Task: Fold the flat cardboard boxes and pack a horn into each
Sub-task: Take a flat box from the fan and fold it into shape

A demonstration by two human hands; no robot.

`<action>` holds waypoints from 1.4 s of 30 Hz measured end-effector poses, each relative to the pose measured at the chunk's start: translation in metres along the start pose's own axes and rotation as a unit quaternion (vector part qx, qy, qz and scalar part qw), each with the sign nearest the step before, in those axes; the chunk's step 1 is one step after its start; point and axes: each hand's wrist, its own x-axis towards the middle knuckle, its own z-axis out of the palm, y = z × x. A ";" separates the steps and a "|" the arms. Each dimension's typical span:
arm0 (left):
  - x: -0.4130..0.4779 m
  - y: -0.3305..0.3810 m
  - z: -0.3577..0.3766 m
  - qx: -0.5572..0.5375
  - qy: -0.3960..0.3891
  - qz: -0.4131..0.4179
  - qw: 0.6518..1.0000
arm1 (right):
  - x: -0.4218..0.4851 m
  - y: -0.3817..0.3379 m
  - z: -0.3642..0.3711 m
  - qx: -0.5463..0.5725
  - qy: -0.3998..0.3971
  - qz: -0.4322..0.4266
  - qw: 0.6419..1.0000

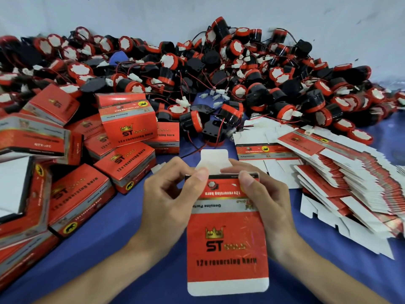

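I sit before a table [98, 238] covered in blue cloth. Behind it stands a pale, scuffed wall [153, 12].

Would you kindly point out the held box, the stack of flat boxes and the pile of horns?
held box [228, 224]: head view, red front panel.
stack of flat boxes [346, 172]: head view, fanned edges.
pile of horns [219, 69]: head view, middle of the heap.

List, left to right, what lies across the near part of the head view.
First the pile of folded red boxes → left hand → flat box held by both hands → right hand → fanned stack of flat box blanks.
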 end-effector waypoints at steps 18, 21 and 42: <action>0.001 -0.003 0.000 -0.031 -0.075 0.012 0.997 | -0.002 0.005 -0.001 -0.069 0.018 -0.120 0.990; 0.001 -0.005 0.001 -0.027 -0.084 0.021 0.996 | -0.003 0.008 0.001 -0.095 0.016 -0.133 0.987; 0.014 -0.015 -0.008 -0.035 -0.253 -0.177 0.950 | 0.020 -0.002 -0.023 0.000 0.032 -0.023 0.999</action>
